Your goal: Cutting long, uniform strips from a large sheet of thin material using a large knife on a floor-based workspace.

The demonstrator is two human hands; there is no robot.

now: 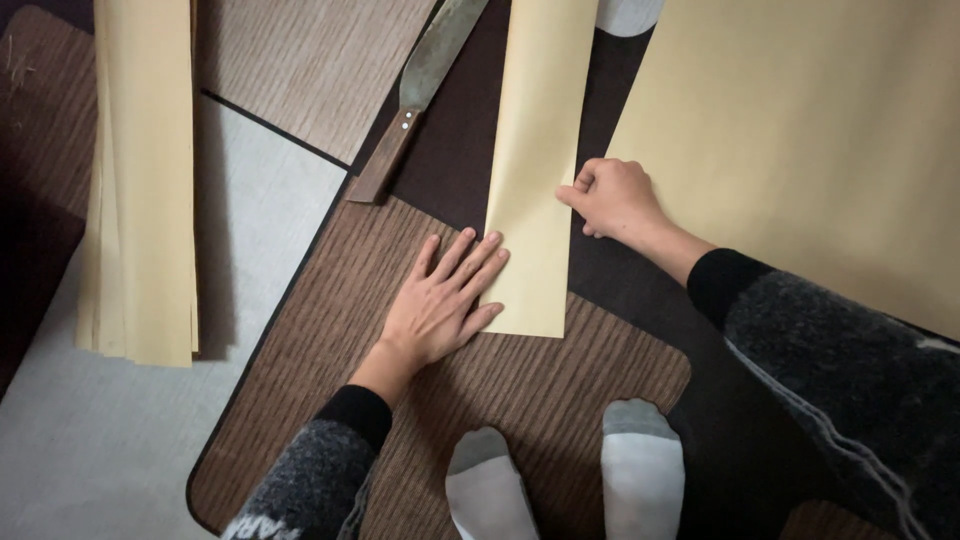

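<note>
Cream-yellow paper strip (530,180) lies across the brown ribbed mat (330,330), its near end close to the mat's front edge. Left hand (445,300) presses flat on its left edge, fingers (470,255) spread. Right hand (615,198) pinches its right edge with curled fingers; a long knife (420,90) lies at the mat's far edge.

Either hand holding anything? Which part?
Left hand lies flat, pressing the left edge of the tan paper strip near its lower end. Right hand pinches its right edge.
</note>
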